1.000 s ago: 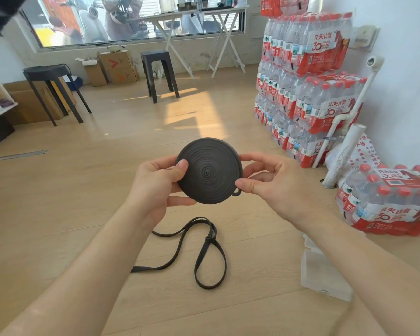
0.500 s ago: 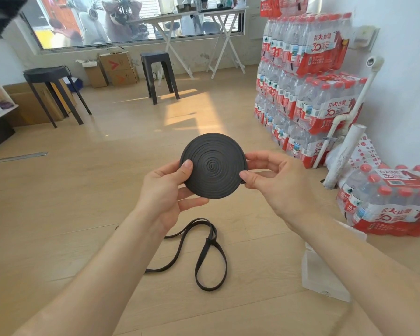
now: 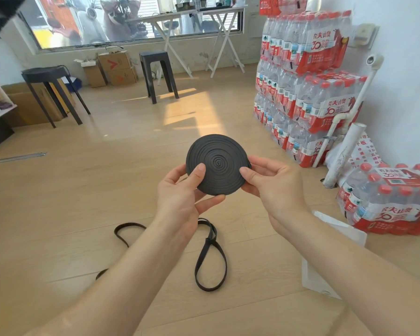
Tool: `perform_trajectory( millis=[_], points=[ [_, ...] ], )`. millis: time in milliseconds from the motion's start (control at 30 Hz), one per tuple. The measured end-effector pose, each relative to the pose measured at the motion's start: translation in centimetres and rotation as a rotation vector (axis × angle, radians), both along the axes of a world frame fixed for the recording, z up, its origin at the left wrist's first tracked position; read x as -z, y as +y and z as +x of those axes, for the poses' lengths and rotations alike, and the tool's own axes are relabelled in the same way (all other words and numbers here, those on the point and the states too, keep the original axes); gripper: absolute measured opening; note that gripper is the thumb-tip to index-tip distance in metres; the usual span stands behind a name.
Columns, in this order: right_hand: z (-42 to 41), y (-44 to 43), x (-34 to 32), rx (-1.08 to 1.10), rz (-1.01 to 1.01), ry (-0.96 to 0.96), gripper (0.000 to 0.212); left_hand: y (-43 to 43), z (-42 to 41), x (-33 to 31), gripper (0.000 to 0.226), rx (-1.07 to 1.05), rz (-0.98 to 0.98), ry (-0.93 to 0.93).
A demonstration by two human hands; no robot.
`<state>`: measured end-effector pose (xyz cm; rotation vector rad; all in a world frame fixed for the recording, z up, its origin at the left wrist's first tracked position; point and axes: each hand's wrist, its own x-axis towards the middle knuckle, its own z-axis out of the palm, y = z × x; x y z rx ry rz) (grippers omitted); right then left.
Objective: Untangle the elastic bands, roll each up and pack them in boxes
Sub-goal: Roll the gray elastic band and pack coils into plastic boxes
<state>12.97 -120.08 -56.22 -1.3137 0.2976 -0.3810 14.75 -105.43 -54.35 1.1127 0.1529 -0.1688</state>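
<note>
A black elastic band wound into a flat spiral disc (image 3: 218,163) is held up at chest height between both hands. My left hand (image 3: 182,197) pinches its lower left edge, thumb on the face and fingers behind. My right hand (image 3: 274,187) pinches its right edge the same way. Below, a second black elastic band (image 3: 210,258) lies loose on the wooden floor in loops, partly hidden by my left forearm. A white box (image 3: 325,260) sits on the floor at the right, partly behind my right forearm.
Stacked packs of water bottles (image 3: 301,88) line the right wall, with another pack (image 3: 388,202) on the floor near the box. A white tube (image 3: 342,154) leans there. Two dark stools (image 3: 158,73) and cardboard boxes (image 3: 117,69) stand further back.
The rolled disc has been lifted slightly and tilted, its loose tail end no longer sticking out at the lower right. Both hands keep hold of it.
</note>
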Motion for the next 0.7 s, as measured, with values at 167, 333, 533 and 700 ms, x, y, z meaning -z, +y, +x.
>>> perform_trajectory(
  millis=[167,333,533,700],
  points=[
    [0.3,-0.2,0.4,-0.045,0.077,0.069,0.023,-0.5,-0.5,0.1,0.017,0.033,0.001,-0.010],
    [0.5,-0.5,0.6,-0.054,0.118,0.110,0.027,-1.1,-0.9,0.2,0.022,0.074,0.020,-0.005],
    [0.3,-1.8,-0.1,-0.067,-0.004,0.121,0.028,-0.1,-0.6,-0.3,0.036,0.269,0.402,0.013],
    [-0.8,-3.1,-1.2,-0.080,-0.179,0.047,0.026,0.6,0.1,-1.5,0.025,0.314,0.731,-0.192]
  ],
)
